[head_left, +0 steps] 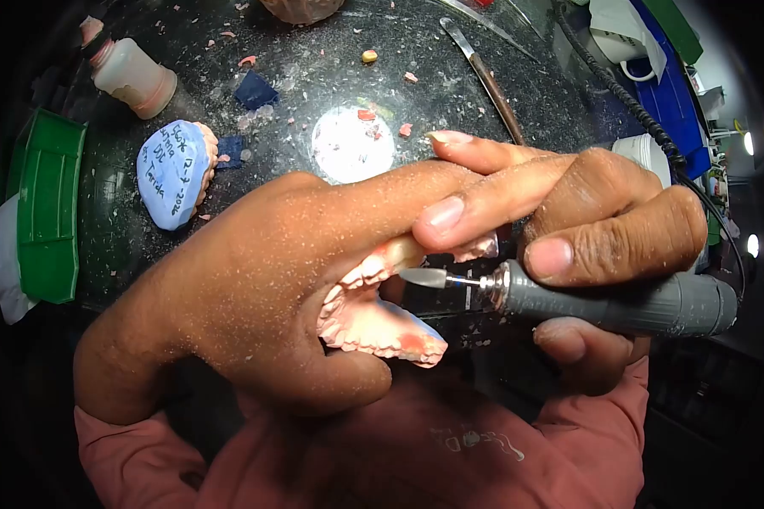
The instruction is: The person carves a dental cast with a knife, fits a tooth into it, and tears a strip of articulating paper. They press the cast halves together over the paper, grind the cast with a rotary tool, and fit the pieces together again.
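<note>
My left hand [263,263], dusted with pale specks, is wrapped round a pink dental cast [365,318] with a row of teeth along its curved edge. In my right hand [603,220] is a grey rotary handpiece [620,304], pointing left. Its pale, pointed bur [424,277] lies at the teeth near the upper end of the cast; whether it touches them I cannot tell. Two fingers of my right hand reach over to my left hand's index finger. The underside of the cast is mostly hidden by my left palm.
A blue-backed cast [171,174] with handwriting lies at left, below a white bottle [136,78]. A green tray [51,208] stands at far left. A knife [488,85] lies at the top right, near a black coiled cable [620,85]. Pink scraps dot the dark worktop [314,68].
</note>
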Available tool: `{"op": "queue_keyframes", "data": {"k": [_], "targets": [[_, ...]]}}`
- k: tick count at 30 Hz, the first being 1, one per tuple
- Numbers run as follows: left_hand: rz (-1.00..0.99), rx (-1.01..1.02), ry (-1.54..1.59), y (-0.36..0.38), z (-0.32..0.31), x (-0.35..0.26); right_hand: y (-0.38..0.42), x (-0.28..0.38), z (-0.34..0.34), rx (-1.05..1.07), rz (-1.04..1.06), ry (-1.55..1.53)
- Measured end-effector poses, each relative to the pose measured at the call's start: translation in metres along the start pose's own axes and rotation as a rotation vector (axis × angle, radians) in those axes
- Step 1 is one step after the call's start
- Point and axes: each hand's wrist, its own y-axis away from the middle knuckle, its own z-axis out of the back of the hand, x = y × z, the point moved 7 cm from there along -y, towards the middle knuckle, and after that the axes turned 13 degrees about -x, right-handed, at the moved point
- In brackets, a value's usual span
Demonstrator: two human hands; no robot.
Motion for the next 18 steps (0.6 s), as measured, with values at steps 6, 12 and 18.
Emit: {"op": "queue_keyframes", "data": {"k": [6,12,18], "targets": [[0.026,0.014,0.03,0.0005,-0.0012,0.0,-0.0029,-0.0004,-0.0011,0.014,0.008,-0.005],[0.023,0.014,-0.01,-0.0001,-0.0006,0.0009,-0.0018,-0.0011,0.0,0.036,-0.002,0.027],[0.033,0.024,0.013,0.0007,-0.0005,0.003,-0.0053,-0.0003,-0.0015,0.057,-0.059,0.043]]}}
